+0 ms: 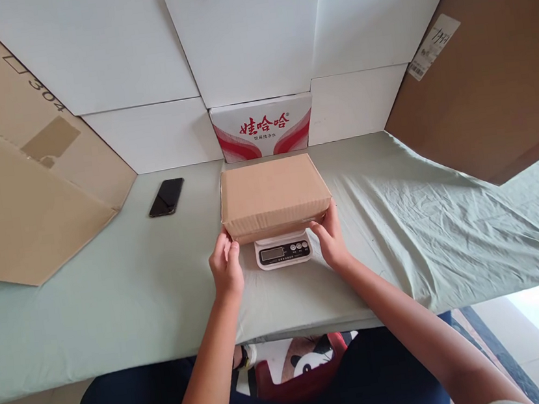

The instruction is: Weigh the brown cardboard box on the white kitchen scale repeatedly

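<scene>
A closed brown cardboard box (272, 195) rests on a small white digital scale (283, 251) in the middle of the table. My left hand (226, 267) touches the box's near left corner with its fingertips. My right hand (330, 239) touches the near right corner, fingers curled against the box's side. The scale's display and buttons show between my hands; its reading is too small to make out.
A black phone (167, 197) lies at the left. A pale green cloth (425, 229) covers the table. White boxes (247, 37) and a red-printed carton (263, 127) stand behind. Large brown cartons lean at the left (17, 187) and right (493, 63).
</scene>
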### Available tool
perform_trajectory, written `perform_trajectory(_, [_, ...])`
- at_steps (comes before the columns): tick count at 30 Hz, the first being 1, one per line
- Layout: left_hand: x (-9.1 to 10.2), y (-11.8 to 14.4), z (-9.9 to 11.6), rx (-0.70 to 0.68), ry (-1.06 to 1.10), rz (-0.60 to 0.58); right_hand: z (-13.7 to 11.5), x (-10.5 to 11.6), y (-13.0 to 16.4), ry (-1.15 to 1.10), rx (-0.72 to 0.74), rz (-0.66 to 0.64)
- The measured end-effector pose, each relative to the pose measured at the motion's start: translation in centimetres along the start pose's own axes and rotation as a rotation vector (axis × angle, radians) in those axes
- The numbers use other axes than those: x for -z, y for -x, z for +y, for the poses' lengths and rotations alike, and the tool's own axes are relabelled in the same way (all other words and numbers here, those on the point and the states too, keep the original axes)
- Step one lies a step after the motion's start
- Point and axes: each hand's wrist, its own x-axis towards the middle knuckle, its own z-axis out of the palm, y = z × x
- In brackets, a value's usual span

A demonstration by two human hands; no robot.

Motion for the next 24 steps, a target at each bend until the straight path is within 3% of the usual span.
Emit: perform_trajectory(24, [-0.30,-0.08,-0.34,-0.030,0.085,0.042,-0.16,0.02,0.06,-0.002,0.002,0.027])
